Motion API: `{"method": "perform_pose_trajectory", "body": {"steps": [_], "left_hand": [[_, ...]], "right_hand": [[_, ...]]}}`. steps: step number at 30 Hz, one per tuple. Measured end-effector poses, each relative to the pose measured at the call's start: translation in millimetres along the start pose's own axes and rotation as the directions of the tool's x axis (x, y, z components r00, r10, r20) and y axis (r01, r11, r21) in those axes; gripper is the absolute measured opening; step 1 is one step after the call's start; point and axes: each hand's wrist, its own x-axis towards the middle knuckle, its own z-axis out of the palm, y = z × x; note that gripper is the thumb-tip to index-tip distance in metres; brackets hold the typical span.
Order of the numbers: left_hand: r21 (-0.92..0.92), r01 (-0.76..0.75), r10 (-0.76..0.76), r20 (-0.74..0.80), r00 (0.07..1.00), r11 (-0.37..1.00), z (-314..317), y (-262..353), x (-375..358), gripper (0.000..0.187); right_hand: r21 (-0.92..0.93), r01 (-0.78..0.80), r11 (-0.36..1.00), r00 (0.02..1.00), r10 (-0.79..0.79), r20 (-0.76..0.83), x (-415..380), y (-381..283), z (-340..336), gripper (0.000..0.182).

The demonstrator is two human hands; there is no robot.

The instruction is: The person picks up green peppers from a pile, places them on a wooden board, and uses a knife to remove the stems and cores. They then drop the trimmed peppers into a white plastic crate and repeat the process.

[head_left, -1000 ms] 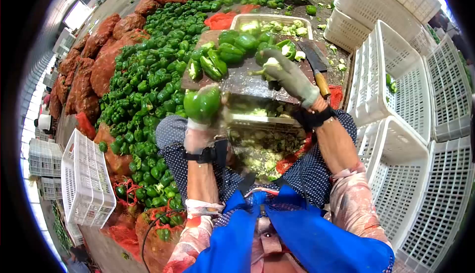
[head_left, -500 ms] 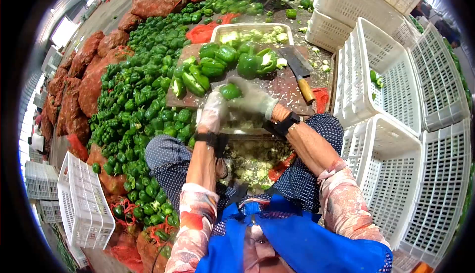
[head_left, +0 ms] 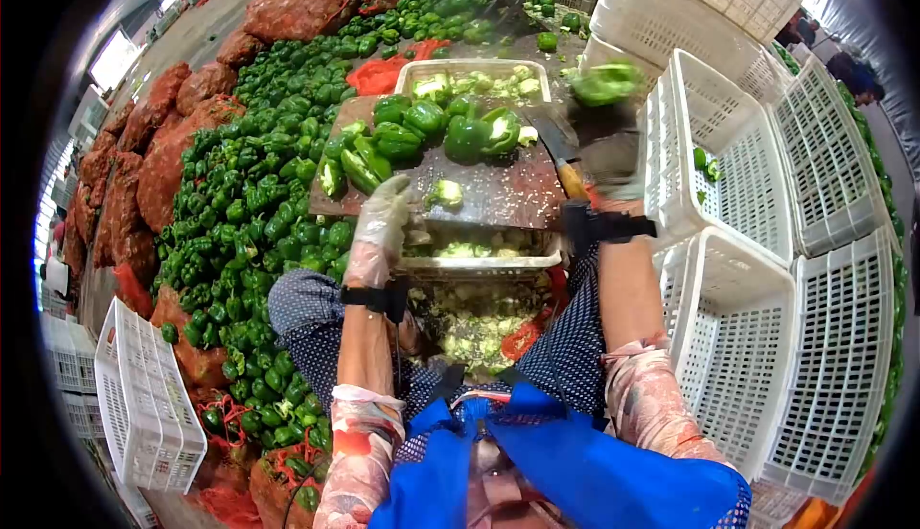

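My left hand (head_left: 381, 220), in a pale thin glove, is at the front left edge of the dark cutting board (head_left: 498, 194). Its fingers point forward, close to a cut green pepper (head_left: 366, 167), with nothing visible in them. My gloved right hand (head_left: 613, 160) is smeared by motion at the board's right side. A blurred green pepper (head_left: 609, 83) is at its fingertips. On the board lie a pale pepper core (head_left: 444, 194), several whole green peppers (head_left: 422, 119) and an opened pepper (head_left: 500, 132). A knife (head_left: 556, 146) with a wooden handle lies along the right edge, partly behind my right hand.
A white tray (head_left: 472, 67) of pepper cores stands behind the board. Another tray (head_left: 479, 263) is under its front edge. White crates (head_left: 728, 309) line the right side. Loose green peppers (head_left: 249, 184) and red mesh sacks (head_left: 172, 170) cover the left. A crate (head_left: 149, 395) stands lower left.
My hands have parted. The right hand has swung right and away from me with a green pepper, while the left has moved slightly back toward me. A pale core now shows on the board.
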Motion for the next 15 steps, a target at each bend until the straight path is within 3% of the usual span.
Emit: {"method": "perform_pose_trajectory", "body": {"steps": [2,3,4,6,7,8,9,11,13,15], "left_hand": [[-0.029,-0.017,0.016,-0.027,1.000,0.999,-18.1,-8.0,5.4,0.042],[-0.012,-0.045,0.044,-0.040,0.998,0.999,-22.9,-15.5,12.3,0.042],[0.017,-0.044,0.044,-0.028,0.999,0.999,-15.6,-6.1,5.5,0.041],[0.101,-0.088,0.085,0.038,0.996,0.991,-12.2,4.3,3.0,0.037],[0.149,-0.137,0.124,0.093,0.988,0.979,-15.5,4.9,7.3,0.036],[0.074,-0.114,0.101,0.164,0.981,0.991,-9.9,21.8,-4.9,0.036],[0.198,-0.084,0.052,0.163,0.985,0.977,-5.3,50.2,-15.2,0.035],[0.297,-0.130,0.100,0.114,0.988,0.946,-9.2,80.2,-16.5,0.033],[0.275,-0.157,0.134,0.101,0.986,0.949,-13.3,107.6,-15.2,0.033],[0.342,-0.218,0.188,0.121,0.975,0.914,-21.6,117.7,-8.2,0.034]], "right_hand": [[0.265,0.131,0.955,0.988,-0.148,0.044,4.4,-34.9,-26.0,0.058],[0.285,0.123,0.951,0.977,-0.166,0.131,5.9,-40.8,-34.4,0.060],[0.120,0.114,0.986,0.993,-0.118,0.022,9.0,-31.2,-39.3,0.056],[-0.334,-0.146,0.931,0.964,0.058,-0.259,12.2,-7.3,-6.4,0.039],[-0.530,-0.270,0.804,0.933,0.083,-0.349,12.6,3.3,12.7,0.035],[-0.812,-0.298,0.502,0.950,0.068,-0.306,30.7,33.0,-29.6,0.042],[-0.921,-0.340,0.188,0.938,0.136,-0.319,37.1,41.1,-33.8,0.054],[-0.923,-0.363,-0.125,0.912,0.153,-0.380,45.8,61.3,-40.3,0.062],[-0.851,-0.450,-0.271,0.835,0.210,-0.508,54.0,77.5,-39.9,0.066],[-0.839,-0.458,-0.293,0.821,0.223,-0.526,62.3,98.6,-52.7,0.068]]}}
